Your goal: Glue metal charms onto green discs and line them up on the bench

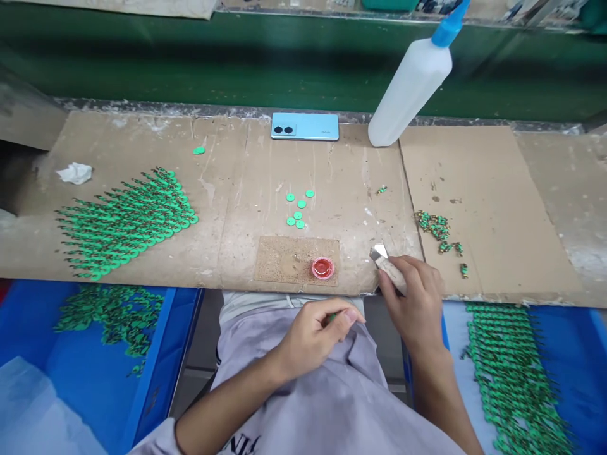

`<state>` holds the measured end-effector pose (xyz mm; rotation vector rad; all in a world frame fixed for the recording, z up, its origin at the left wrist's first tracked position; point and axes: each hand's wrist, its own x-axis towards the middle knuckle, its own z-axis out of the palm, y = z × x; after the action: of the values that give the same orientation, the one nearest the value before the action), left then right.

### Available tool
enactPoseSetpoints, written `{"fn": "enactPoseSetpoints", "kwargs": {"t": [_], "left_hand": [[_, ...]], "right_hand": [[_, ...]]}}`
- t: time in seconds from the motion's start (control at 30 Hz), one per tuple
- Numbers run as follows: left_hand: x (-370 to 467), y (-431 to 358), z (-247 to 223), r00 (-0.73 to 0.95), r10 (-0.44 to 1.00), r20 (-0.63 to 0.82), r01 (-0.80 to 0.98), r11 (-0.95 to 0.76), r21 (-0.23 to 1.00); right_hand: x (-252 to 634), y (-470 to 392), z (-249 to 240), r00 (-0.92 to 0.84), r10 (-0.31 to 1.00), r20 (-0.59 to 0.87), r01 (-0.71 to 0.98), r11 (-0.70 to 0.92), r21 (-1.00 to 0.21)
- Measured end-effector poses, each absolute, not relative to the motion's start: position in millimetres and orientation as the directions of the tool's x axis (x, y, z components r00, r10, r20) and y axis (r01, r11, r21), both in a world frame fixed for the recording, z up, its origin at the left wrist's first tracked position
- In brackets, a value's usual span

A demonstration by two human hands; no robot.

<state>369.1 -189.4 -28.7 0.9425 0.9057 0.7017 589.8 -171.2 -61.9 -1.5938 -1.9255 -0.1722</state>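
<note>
a: fingers?
b: right hand [417, 297] closed round pale tool [391, 272], right of red cup [323, 268]; left hand [313, 336] pinching green bit [332, 316] below cup, mostly hidden. green discs [301, 204] above cup.
a: tips?
b: i'd want a steady tool, light pinch, wrists clear of cup.

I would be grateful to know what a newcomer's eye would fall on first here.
Probably the white bottle with its blue nozzle, at the back of the cardboard, right of the light-blue phone. Bright green disc-ended pieces, laid in rows at the left, likely come next. At the front, the small red cup on the brown board and the pale-handled tool in the right hand's grip stand out too.
</note>
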Motion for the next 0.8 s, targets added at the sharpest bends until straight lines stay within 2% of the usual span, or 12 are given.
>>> {"fn": "enactPoseSetpoints", "kwargs": {"t": [0.07, 0.13, 0.2, 0.27, 0.37, 0.47, 0.63, 0.8], "left_hand": [[368, -192, -26, 0.445, 0.834, -0.325, -0.286, 0.477, 0.831], [367, -193, -20, 0.409, 0.848, -0.336, -0.525, 0.520, 0.674], [365, -193, -11, 0.336, 0.870, -0.361, -0.728, 0.483, 0.487], [362, -192, -3, 0.241, 0.888, -0.392, -0.827, 0.399, 0.396], [357, -190, 2, 0.123, 0.892, -0.435, -0.846, 0.323, 0.423], [351, -190, -3, 0.051, 0.864, -0.500, -0.826, 0.318, 0.465], [350, -198, -14, 0.032, 0.827, -0.561, -0.830, 0.335, 0.446], [354, -203, -13, 0.025, 0.864, -0.503, -0.836, 0.294, 0.464]], "right_hand": [[584, -173, -60, -0.085, 0.786, 0.612, 0.894, 0.331, -0.301], [572, -180, -55, -0.160, 0.728, 0.666, 0.779, 0.508, -0.369], [553, -188, -48, -0.299, 0.715, 0.632, 0.570, 0.665, -0.483], [532, -194, -40, -0.424, 0.742, 0.519, 0.386, 0.667, -0.637], [508, -196, -31, -0.530, 0.690, 0.493, 0.305, 0.697, -0.649], [499, -190, -28, -0.587, 0.618, 0.522, 0.319, 0.770, -0.552], [494, -183, -26, -0.681, 0.514, 0.521, 0.318, 0.849, -0.422], [497, -181, -22, -0.658, 0.435, 0.615, 0.156, 0.877, -0.454]]}}
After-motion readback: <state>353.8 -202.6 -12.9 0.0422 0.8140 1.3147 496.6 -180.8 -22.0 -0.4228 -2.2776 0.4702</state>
